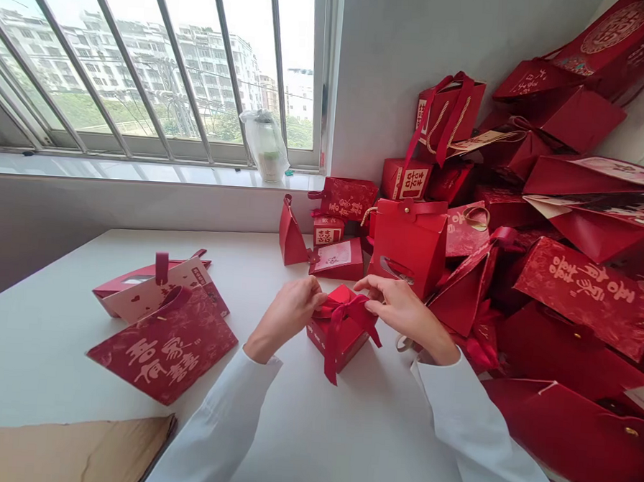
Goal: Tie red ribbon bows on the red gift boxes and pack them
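Room on an upper storey, fitted out as a gift-packing space; whether home or shop cannot be determined. Landmark: one metal-framed window [147, 66], through which multi-storey apartment blocks [142, 59] are seen. On the window's sill [142, 172], a knotted plastic bag [265, 146] is stood. Below the window, a white table [52, 342] is placed, with a ribbon-tied red gift box [338, 335] set on it. To the right of the window, a large heap of red wedding gift bags [583, 298], printed with the double-happiness character, is piled against a white wall [379, 78]. Domestic furnishings and shop fittings are not distinguishable.
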Demonstrator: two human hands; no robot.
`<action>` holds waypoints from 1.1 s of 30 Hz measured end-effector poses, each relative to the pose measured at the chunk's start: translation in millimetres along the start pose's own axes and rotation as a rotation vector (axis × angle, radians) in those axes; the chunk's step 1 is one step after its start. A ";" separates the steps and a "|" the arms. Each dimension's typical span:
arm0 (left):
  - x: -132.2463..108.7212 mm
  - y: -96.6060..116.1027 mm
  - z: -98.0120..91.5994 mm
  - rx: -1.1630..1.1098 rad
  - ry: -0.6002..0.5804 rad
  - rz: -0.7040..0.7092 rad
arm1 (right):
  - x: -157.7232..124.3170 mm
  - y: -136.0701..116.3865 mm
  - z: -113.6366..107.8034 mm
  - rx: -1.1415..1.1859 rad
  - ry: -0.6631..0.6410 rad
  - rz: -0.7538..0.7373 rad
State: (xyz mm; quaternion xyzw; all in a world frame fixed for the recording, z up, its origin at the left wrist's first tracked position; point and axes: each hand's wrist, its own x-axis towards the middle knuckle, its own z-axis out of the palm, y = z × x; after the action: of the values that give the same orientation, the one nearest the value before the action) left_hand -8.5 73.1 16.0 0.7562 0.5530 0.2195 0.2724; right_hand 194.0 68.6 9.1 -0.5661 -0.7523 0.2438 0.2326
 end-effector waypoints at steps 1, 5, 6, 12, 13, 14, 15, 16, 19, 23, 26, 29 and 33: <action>0.1 -0.7 -1.1 -0.007 -0.011 -0.009 | 0.0 0.2 0.2 0.004 0.006 0.011; -0.3 -1.9 -2.5 -0.071 -0.033 -0.009 | 0.8 2.9 2.0 0.047 0.018 0.058; -0.6 -1.9 -2.4 -0.083 -0.034 -0.007 | 1.2 3.7 2.6 0.058 0.020 0.062; -1.5 -4.2 -3.3 -0.103 -0.046 -0.018 | 3.8 4.0 5.7 0.021 0.039 0.036; -1.6 -4.4 -4.1 -0.104 -0.054 -0.024 | 3.7 3.4 5.5 -0.010 0.040 0.011; -1.8 -4.1 -5.1 -0.109 -0.066 -0.027 | 3.3 2.8 4.9 -0.038 0.036 -0.017; -2.1 -3.3 -6.2 -0.114 -0.081 -0.025 | 2.4 2.1 3.9 -0.058 0.026 -0.042; -2.5 -1.9 -7.4 -0.119 -0.099 -0.012 | 1.1 1.4 2.4 -0.066 0.007 -0.061; -3.0 3.5 -9.0 -0.103 -0.127 0.069 | -4.2 -1.0 -3.1 -0.006 -0.068 -0.082; -0.1 4.1 -4.2 -0.044 -0.102 0.112 | -8.8 -6.1 -6.9 0.085 -0.112 -0.097; 3.7 -2.1 0.6 -0.067 -0.091 0.110 | -7.6 -9.9 -6.6 0.089 -0.089 -0.088; 6.2 -6.7 1.5 -0.103 -0.089 0.131 | -5.0 -10.1 -6.3 0.089 -0.086 -0.098; 6.1 -5.0 -1.2 -0.124 -0.065 0.140 | -3.5 -5.2 -6.5 0.167 -0.110 -0.079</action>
State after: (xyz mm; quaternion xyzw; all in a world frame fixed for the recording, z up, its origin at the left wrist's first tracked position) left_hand -11.1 80.3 13.8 0.7814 0.4750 0.2471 0.3207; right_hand 195.1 64.7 17.2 -0.5004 -0.7627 0.3272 0.2467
